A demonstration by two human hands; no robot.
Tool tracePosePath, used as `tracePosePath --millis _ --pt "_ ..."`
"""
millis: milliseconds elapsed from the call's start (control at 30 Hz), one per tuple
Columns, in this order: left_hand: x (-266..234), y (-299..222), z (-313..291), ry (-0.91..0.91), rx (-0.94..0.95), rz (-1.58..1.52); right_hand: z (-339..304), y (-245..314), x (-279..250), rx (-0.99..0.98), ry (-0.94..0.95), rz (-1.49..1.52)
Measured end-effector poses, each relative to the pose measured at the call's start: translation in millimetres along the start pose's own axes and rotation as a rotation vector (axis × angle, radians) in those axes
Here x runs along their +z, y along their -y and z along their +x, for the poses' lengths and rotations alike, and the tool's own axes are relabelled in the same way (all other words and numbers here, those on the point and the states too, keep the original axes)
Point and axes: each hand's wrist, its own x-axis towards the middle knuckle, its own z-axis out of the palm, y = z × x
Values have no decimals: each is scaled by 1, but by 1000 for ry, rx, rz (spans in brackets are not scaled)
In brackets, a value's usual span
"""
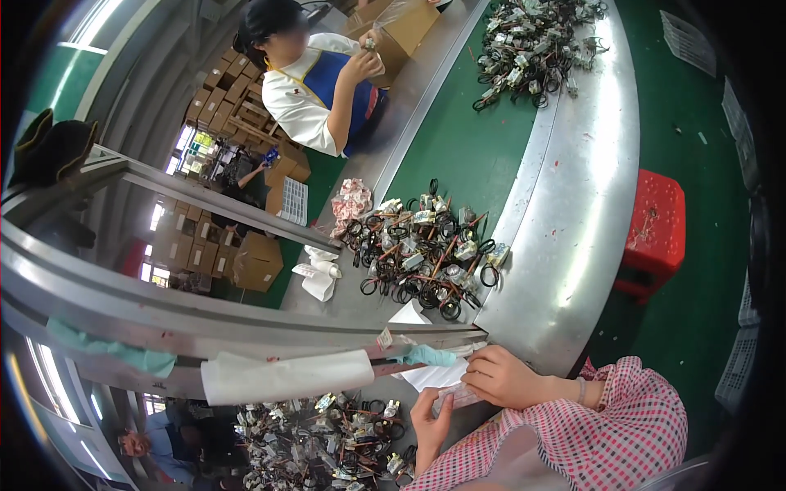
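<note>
Near the lower middle, my left hand [431, 421] pinches one end of a small pale pinkish strip [460, 398]; whether it is paper or plastic I cannot tell. My right hand [501, 378] has its fingers bent closed on the other end, partly hiding it. Just beyond both hands, a white sheet [435, 374] hangs beside a light-blue cloth [426, 355] wrapped on the metal rail. A white paper roll [286, 376] sits on that rail to the left. Past the rail lies a heap of small boxed parts with coiled black cables [426, 254].
Another cable heap [315, 446] lies lower left; a third [536, 49] is at the far end of the green belt [471, 139]. A metal rail [147, 299] crosses the left side. Across the belt stands a co-worker [319, 90]. A red stool [655, 225] stands right.
</note>
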Motion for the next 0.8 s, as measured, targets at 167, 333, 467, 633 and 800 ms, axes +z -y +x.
tracePosePath --millis 167,333,467,633,800 --pt "3 0 2 -1 -3 -3 -6 -6 5 21 -22 11" --pt "5 -4 4 -2 -39 22 -4 -7 4 22 -58 1" --pt "5 -4 7 -19 -54 17 -2 -8 6 26 -68 -9" --pt "7 -6 6 -38 -48 52 -4 -6 6 35 -83 -19" --pt "9 -13 3 -73 -71 78 -7 -4 4 33 -70 -15"
